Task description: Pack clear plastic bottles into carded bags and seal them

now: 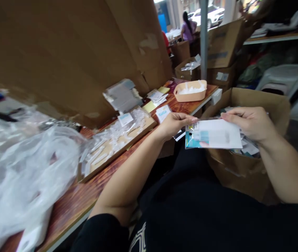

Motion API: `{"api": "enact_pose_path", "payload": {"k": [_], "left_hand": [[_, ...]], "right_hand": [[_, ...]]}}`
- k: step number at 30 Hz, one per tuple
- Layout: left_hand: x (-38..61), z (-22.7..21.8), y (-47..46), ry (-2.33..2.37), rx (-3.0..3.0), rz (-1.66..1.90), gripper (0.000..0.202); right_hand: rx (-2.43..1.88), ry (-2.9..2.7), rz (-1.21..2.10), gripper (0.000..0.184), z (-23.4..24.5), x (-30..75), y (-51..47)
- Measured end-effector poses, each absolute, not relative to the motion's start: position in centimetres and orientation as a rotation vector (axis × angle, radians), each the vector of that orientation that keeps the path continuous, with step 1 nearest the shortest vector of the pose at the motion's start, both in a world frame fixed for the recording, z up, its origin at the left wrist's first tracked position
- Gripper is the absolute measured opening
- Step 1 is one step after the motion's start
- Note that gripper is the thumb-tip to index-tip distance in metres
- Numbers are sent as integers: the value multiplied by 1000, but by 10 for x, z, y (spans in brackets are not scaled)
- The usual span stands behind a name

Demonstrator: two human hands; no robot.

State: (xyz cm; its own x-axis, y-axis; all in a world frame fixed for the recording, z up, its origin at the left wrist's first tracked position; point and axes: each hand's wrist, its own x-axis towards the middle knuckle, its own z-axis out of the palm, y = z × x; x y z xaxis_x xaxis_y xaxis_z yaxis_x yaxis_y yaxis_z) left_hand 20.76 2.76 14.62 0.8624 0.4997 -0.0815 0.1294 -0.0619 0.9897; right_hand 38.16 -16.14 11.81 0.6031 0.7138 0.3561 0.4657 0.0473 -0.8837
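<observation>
Both hands hold one flat packet (pixel 214 134), white with a teal strip at its left end, above my lap. My left hand (pixel 175 124) pinches the packet's left end, fingers closed on it. My right hand (pixel 251 122) grips the top right edge, fingers curled over it. The packet hovers over the near edge of an open cardboard box (pixel 277 101) that holds more packets.
A wooden table (pixel 83 199) runs along the left with a clear plastic bag (pixel 25 182), a cardboard tray of small clear pieces (pixel 117 138), stacked cards (pixel 122 94) and a peach basket (pixel 191 91). A big cardboard sheet (pixel 67 52) leans behind. A person stands far back (pixel 188 28).
</observation>
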Motion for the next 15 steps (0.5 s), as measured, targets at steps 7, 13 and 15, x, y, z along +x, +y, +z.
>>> {"api": "enact_pose_path", "payload": {"k": [7, 13, 15], "left_hand": [[306, 113, 24, 439, 1510, 202, 23], [348, 94, 22, 358, 1606, 269, 16], [352, 93, 23, 401, 1733, 350, 25]], "right_hand": [[-1754, -961, -47, 32, 123, 405, -191], [-1942, -1116, -296, 28, 108, 431, -193], [-2170, -1061, -283, 32, 97, 442, -195]]}}
